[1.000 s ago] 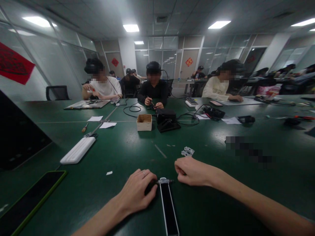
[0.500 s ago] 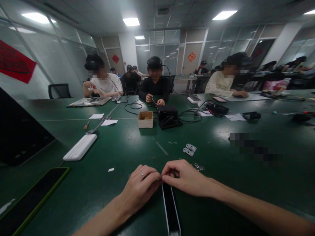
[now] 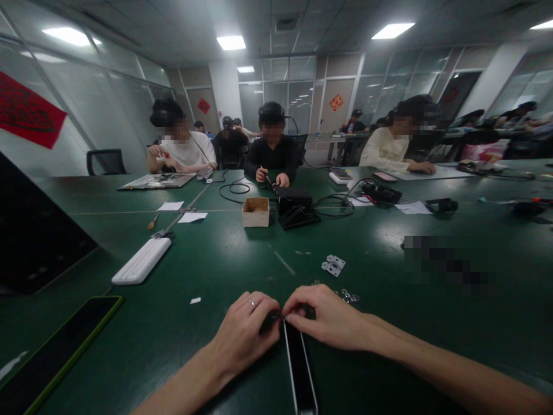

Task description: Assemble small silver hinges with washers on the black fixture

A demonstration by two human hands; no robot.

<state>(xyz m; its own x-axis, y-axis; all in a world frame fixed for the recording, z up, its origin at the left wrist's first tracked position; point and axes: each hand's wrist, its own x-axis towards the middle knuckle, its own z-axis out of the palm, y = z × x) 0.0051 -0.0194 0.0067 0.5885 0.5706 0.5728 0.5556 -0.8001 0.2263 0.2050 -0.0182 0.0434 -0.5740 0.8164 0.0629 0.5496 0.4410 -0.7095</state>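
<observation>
A long narrow channel (image 3: pixel 299 369) with silver edges and a dark inside lies on the green table, running from the bottom edge up to my fingertips. My left hand (image 3: pixel 250 325), with a ring on one finger, is curled closed at the left of its far end. From the other side my right hand (image 3: pixel 326 317) pinches thumb and forefinger together at that same end. Whatever small thing is between the fingertips is hidden. Just beyond my right hand are several small metal rings (image 3: pixel 348 297), and farther off lie silver plates with holes (image 3: pixel 333 265).
A phone with a green edge (image 3: pixel 64 351), a white power bank (image 3: pixel 142 260) and a dark screen (image 3: pixel 38 230) are on the left. Ahead stand a small open box (image 3: pixel 256 213) and a black device (image 3: pixel 296 204). Several people sit across the table, one holding a tool.
My left fingers have loosened and shifted slightly, showing a gap beneath the forefinger. My right hand keeps its pinch, nearly in place. The channel stays put.
</observation>
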